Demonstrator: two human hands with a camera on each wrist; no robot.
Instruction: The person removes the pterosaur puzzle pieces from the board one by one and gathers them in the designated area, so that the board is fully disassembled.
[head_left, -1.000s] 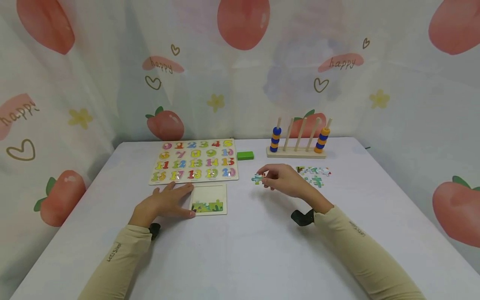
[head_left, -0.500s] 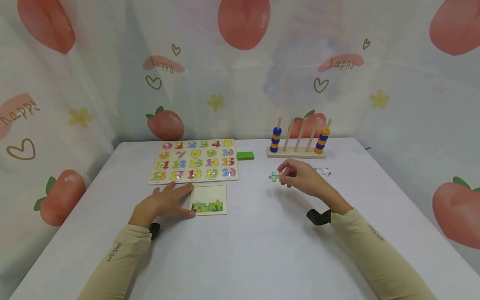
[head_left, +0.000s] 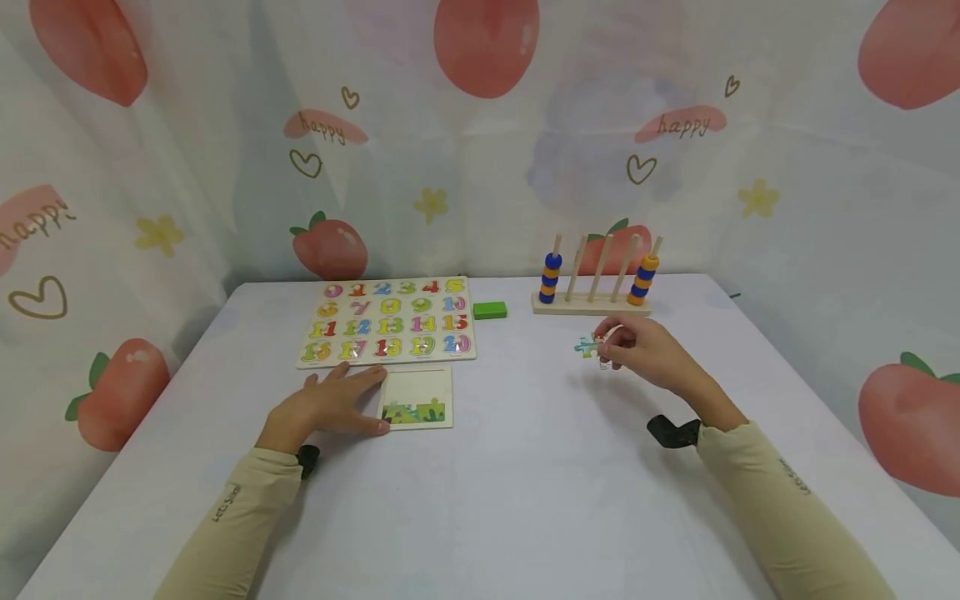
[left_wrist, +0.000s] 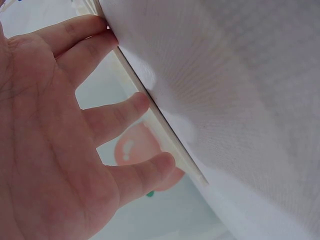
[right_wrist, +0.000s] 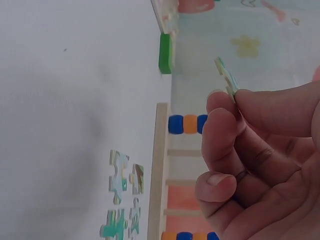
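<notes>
My right hand pinches a jigsaw piece between thumb and fingertips, above the table on the right. Edge-on in the right wrist view, the same piece stands clear of the tabletop. Several loose jigsaw pieces lie below; in the head view the right hand mostly hides them. With fingers spread, my left hand rests at the left side of a small puzzle tray, thumb and a fingertip touching its edge. Green picture pieces fill the tray's bottom strip; its upper part is bare.
A number board with numerals 0 to 20 lies behind the tray. Beside it sits a green block. At the back right stands a wooden peg rack with blue and orange beads on its outer pegs. A patterned curtain borders the table.
My right hand has moved to the right with the jigsaw piece pinched in it, now covering the loose pieces in the head view. The left hand and the tray stay put.
</notes>
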